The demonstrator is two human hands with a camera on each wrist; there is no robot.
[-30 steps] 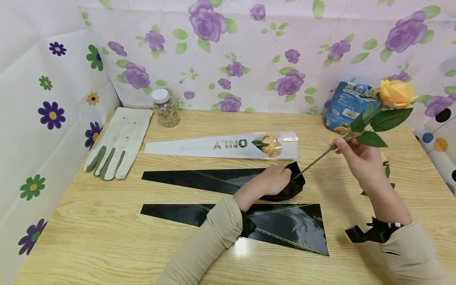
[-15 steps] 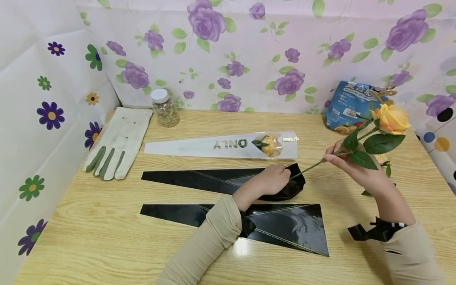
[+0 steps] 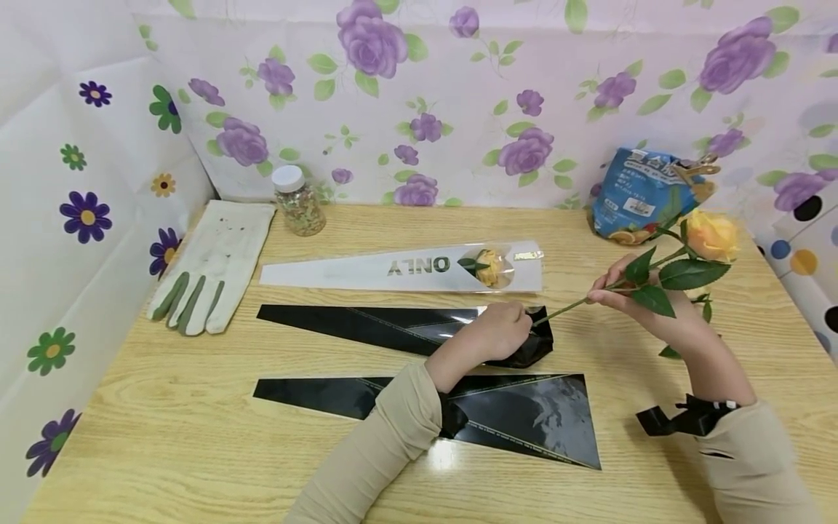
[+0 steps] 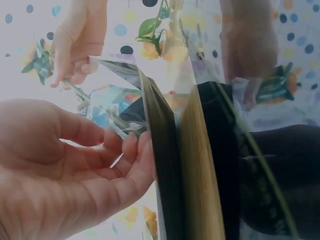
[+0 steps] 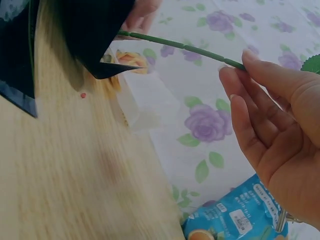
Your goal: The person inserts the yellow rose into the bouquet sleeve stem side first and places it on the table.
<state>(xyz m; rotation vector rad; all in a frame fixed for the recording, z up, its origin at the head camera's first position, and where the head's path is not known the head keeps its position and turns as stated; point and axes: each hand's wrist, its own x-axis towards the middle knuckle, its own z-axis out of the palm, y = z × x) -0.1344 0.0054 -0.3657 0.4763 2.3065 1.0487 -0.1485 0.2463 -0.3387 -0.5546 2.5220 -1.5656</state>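
Yellow — full-petalled — the rose (image 3: pixel 713 236) tops a slim, slanting green stem (image 3: pixel 563 310).

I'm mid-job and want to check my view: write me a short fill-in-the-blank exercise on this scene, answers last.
1. The right hand pinches the rose by its ____.
2. The left hand touches a wrapper coloured ____.
3. The white wrapper bears the word ____.
4. The lid of the jar is coloured ____.

Missing words: stem; black; ONLY; white.
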